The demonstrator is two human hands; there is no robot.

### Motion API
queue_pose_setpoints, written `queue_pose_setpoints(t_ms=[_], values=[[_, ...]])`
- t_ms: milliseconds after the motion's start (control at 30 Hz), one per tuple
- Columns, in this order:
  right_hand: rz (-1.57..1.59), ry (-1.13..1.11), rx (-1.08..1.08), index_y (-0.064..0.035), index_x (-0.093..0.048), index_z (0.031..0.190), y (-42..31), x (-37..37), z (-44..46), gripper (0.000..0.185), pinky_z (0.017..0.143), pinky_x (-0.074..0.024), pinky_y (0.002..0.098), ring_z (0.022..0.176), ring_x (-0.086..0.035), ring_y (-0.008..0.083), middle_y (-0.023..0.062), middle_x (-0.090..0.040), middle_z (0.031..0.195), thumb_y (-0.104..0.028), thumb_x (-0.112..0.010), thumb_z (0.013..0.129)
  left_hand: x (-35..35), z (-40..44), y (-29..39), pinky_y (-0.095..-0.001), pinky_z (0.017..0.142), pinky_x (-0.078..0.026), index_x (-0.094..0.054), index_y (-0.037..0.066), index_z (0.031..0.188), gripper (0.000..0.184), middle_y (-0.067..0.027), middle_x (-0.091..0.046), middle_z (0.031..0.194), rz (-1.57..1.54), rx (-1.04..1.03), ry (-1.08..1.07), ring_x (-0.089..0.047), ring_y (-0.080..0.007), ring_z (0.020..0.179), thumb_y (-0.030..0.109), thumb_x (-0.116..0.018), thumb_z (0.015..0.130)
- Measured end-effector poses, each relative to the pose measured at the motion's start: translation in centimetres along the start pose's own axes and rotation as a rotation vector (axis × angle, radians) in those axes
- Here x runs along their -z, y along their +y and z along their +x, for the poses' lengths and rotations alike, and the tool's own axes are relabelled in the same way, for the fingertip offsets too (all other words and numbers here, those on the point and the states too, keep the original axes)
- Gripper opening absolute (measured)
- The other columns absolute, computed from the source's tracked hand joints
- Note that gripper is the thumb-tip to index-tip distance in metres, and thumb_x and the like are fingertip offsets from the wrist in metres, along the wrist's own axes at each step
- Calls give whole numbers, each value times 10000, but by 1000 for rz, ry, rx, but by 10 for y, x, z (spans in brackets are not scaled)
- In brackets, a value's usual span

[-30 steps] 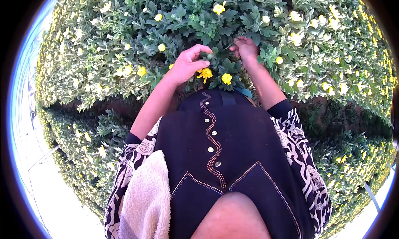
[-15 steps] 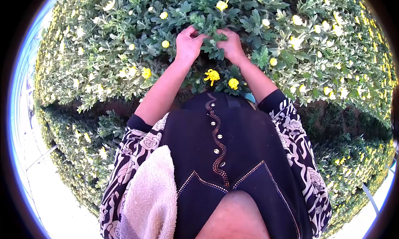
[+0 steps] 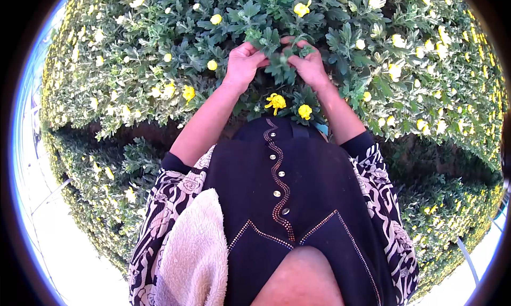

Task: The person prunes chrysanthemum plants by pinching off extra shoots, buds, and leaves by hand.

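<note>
Both hands are among the leaves of a chrysanthemum plant, on either side of a leafy chrysanthemum shoot (image 3: 280, 69). My left hand (image 3: 244, 67) is closed, its thumb and fingers pinched at the shoot's left side. From the right, my right hand (image 3: 310, 66) grips the same shoot, thumb below and fingers curled above among leaves. Foliage covers parts of the fingertips, and the stem between them is hidden. Below the hands, close to my body, are an open yellow flower (image 3: 275, 102) and a rounder yellow bloom (image 3: 305, 111).
Dense chrysanthemum foliage (image 3: 159, 45) with yellow buds spreads ahead and to both sides. A dark gap (image 3: 426, 154) between planted rows runs beside me. Another row (image 3: 117, 173) lies behind it. A pale towel (image 3: 194, 247) hangs at my left side.
My right hand has shifted right and slightly down, and its fingers have moved apart from the left hand. My left hand has lowered slightly. The plants appear shifted a little in view.
</note>
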State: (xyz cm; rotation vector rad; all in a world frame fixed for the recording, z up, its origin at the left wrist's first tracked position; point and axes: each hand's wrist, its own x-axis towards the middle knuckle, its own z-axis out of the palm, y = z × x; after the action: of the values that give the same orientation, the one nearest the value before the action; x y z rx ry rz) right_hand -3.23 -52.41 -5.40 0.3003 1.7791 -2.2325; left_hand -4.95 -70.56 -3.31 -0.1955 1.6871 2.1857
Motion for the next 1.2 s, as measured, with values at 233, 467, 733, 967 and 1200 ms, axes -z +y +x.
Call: queue_pose_setpoints(t_ms=[233,467,733,967,1200], values=[[-219,103,319,-1,-673,978,8,-10,-13,211,852,-487,277,893,-583,87,34,-689,1019,-14,-747,780,3,0,-4,-286,807,-533,-610,43,1138,209,-43,-666,1062,20,143,-128,-646,-134,924,79,-570,936],[91,89,202,27,-670,900,16,-4,-16,149,839,-493,275,915,-582,90,46,-695,1003,-21,-748,782,3,14,11,-309,790,-543,-596,35,1142,211,-63,-664,1059,-115,329,-247,-664,-195,940,99,-550,947],[-140,-85,232,-43,-713,1004,14,6,-23,257,842,-473,277,856,-563,94,20,-687,919,-57,-766,754,-13,62,14,-445,817,-514,-656,4,941,228,-200,-675,982,1292,59,216,-652,-352,957,195,-549,880],[40,75,94,-88,-576,1162,2,19,-37,400,548,-459,227,661,-567,66,-3,-621,773,-11,-687,786,-5,64,-2,-275,661,-518,-633,40,1046,200,-45,-679,843,237,138,3,-634,-124,695,104,-675,861],[55,295,-20,-82,-597,1164,-15,23,-5,365,422,-390,235,490,-523,86,5,-601,673,-69,-660,805,-36,67,-3,-260,675,-496,-688,36,1022,233,-23,-685,871,252,173,-219,-612,-101,719,23,-707,790]])
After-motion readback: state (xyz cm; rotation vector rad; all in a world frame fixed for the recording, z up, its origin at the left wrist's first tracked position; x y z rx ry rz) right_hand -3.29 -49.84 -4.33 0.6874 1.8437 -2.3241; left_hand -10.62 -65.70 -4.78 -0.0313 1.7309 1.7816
